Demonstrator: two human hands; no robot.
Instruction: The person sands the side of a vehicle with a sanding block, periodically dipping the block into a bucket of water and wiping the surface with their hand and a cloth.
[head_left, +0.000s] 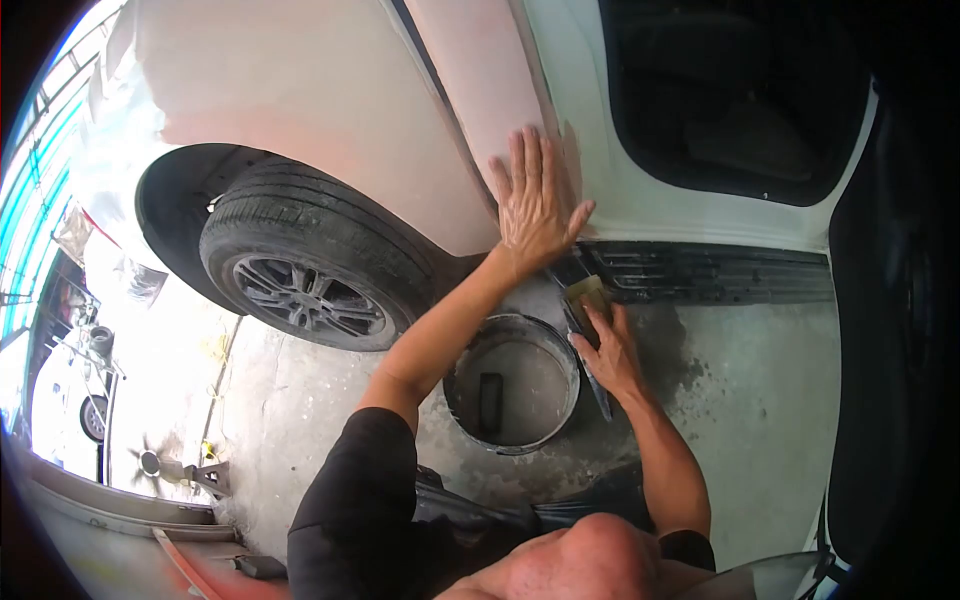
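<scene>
My left hand (528,208) lies flat on the pinkish-white car panel (480,75), fingers spread and streaked with whitish wet residue. Lower down, beside the black sill, my right hand (612,358) grips a yellowish-olive sanding block (588,294) between thumb and fingers. Under the hands on the floor stands a round bucket (455,412) of murky grey liquid. A dark rectangular frame-like piece (490,402) shows inside it. A dark strip, partly covered by my right hand, stands between bucket and hand.
To the left is the car's wheel (310,290) in its arch. An open white door (720,205) with a dark sill strip (720,275) is at right. The concrete floor (290,420) has wet patches. A fan (150,463) stands at lower left.
</scene>
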